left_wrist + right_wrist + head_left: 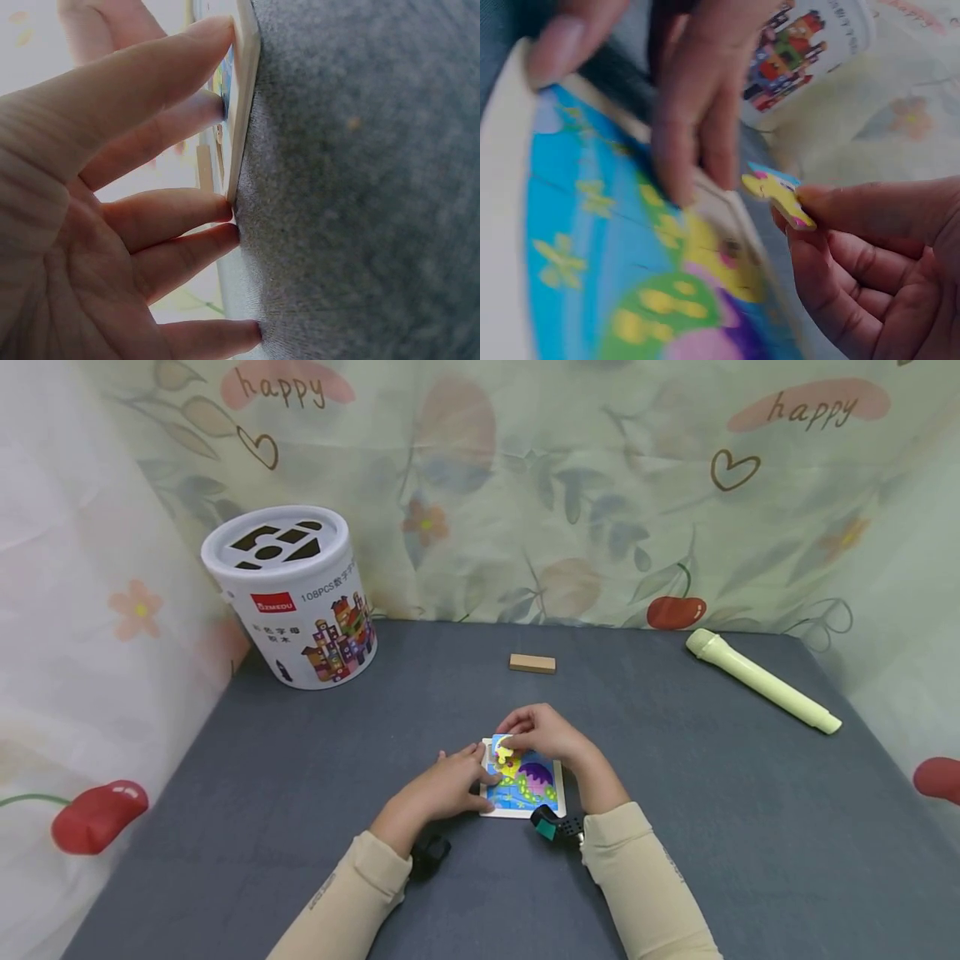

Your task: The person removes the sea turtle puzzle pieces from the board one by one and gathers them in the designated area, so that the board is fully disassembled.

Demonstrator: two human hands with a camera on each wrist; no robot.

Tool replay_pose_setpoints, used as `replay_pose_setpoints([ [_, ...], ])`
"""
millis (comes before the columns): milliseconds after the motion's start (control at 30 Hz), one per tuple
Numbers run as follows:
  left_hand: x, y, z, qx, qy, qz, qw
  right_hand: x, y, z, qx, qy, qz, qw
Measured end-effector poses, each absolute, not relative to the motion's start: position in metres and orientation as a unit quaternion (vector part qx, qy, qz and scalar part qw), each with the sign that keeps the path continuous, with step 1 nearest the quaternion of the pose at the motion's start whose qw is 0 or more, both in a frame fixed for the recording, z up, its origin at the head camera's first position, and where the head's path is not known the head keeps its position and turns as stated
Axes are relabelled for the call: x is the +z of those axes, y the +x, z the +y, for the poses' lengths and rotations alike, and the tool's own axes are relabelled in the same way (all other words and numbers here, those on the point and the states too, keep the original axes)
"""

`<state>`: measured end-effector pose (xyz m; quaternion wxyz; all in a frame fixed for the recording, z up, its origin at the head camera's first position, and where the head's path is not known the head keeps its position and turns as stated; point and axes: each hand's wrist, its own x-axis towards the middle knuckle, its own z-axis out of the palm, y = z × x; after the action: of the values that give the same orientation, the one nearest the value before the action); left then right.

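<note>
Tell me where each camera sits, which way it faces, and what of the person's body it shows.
Head: on the head, facing forward and down at the puzzle, tub and table; left hand, right hand and sleeves show.
Left wrist: facing the puzzle's edge and table; left hand shows, apparently part of the right too.
Right wrist: facing across the puzzle towards the pinched piece; right hand and some left fingers show.
Shared by head and right wrist: tub, piece.

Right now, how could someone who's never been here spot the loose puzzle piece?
On the dark table, find the framed puzzle. Near its far left corner, the right hand pinches the puzzle piece. It's yellow and blue, held up while the neighbouring pieces lie flat.
</note>
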<state>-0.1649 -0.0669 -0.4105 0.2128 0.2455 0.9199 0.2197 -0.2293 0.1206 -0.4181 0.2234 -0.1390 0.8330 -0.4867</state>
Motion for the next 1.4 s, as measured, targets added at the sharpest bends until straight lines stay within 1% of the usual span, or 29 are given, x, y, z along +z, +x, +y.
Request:
replay_pose_setpoints([
  [133,-0.412,-0.165,-0.067,0.218,0.242,0.921,0.214,-0.411,-0.233,0.132,-0.488,-0.153,0.828,0.228],
  [267,-0.412,-0.166,-0.066,0.217,0.237,0.923,0.213,-0.407,-0.237,0.147,-0.479,-0.148,0.834,0.23],
  [600,-0.412,-0.163,-0.065,0.221,0.232,0.925,0.203,-0.415,-0.24,0.19,-0.468,-0.099,0.848,0.228],
  [867,-0.412,-0.162,-0.066,0.229,0.234,0.922,0.207,-0.413,-0.241,0.216,-0.461,-0.077,0.853,0.231],
  [1400,-0.413,-0.163,-0.066,0.226,0.232,0.922,0.211,-0.416,-0.242,0.234,-0.435,-0.063,0.868,0.228],
])
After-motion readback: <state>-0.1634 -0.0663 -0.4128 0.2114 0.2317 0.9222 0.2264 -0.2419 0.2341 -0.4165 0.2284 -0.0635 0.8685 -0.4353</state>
